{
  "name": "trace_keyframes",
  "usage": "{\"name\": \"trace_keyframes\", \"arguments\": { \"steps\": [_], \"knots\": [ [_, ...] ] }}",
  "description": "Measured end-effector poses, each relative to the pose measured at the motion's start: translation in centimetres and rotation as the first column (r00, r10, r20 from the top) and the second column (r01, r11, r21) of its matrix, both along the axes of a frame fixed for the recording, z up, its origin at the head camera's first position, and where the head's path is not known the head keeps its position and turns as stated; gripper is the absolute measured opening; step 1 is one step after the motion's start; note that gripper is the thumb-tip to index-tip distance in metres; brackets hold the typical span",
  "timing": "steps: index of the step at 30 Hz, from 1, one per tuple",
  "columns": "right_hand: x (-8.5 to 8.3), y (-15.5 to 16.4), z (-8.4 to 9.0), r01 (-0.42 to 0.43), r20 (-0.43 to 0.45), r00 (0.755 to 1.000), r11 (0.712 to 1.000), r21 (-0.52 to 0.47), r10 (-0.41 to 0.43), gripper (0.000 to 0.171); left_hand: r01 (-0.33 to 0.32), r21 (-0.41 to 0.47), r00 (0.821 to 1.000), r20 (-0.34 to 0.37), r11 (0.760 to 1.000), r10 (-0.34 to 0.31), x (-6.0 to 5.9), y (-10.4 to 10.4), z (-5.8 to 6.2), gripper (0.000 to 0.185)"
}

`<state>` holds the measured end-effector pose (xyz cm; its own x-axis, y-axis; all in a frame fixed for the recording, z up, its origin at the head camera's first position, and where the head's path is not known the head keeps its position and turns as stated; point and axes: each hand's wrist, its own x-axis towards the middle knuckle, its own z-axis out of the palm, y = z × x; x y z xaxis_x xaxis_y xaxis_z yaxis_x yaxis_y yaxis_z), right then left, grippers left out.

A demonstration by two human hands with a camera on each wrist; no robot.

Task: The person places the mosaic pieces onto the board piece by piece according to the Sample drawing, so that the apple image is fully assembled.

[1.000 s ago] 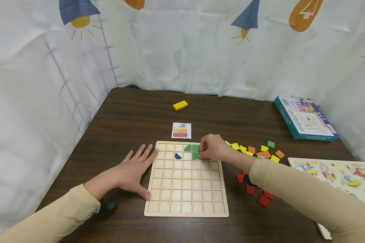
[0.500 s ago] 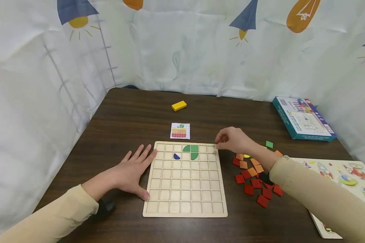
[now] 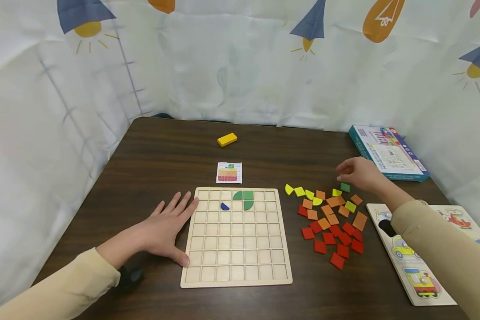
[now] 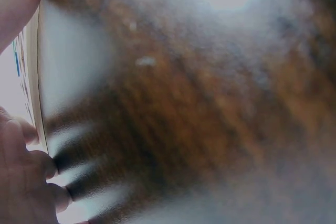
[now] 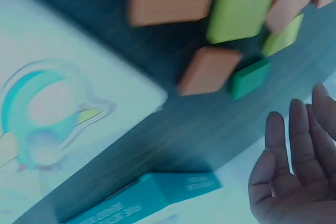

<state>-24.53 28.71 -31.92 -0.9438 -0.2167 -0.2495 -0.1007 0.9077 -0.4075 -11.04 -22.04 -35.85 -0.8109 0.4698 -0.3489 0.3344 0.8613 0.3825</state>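
Observation:
A pale wooden grid board point(image 3: 238, 255) lies on the table. Near its far edge sit three green pieces point(image 3: 248, 195) and one blue half-round piece point(image 3: 225, 206). My left hand point(image 3: 160, 233) rests at the board's left side, fingers spread, with fingertips and thumb touching the rim. Over at the right, my right hand point(image 3: 362, 173) hovers just above a green square point(image 3: 345, 187), its fingers loosely bent around nothing. In the right wrist view, a gap shows between those fingers and the green square point(image 5: 250, 78).
Loose red point(image 3: 337, 261), orange point(image 3: 327, 210) and yellow pieces point(image 3: 299, 191) lie right of the board. A small picture card point(image 3: 229, 173) and a yellow block point(image 3: 227, 139) are beyond it. A puzzle board point(image 3: 408, 275) and a teal box point(image 3: 396, 155) occupy the right side.
My right hand has left the green pieces on the board and moved right, to above the loose green square. The left hand keeps its place on the board's rim.

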Motion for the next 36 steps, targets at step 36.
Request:
{"name": "trace_keyframes", "arguments": {
  "steps": [36],
  "knots": [
    [0.2, -0.5, -0.8, -0.028, -0.117, 0.993, 1.000, -0.011, 0.026, 0.013, -0.006, -0.013, 1.000, 0.007, 1.000, 0.006, 0.1, 0.2, 0.2, 0.147]
  ]
}}
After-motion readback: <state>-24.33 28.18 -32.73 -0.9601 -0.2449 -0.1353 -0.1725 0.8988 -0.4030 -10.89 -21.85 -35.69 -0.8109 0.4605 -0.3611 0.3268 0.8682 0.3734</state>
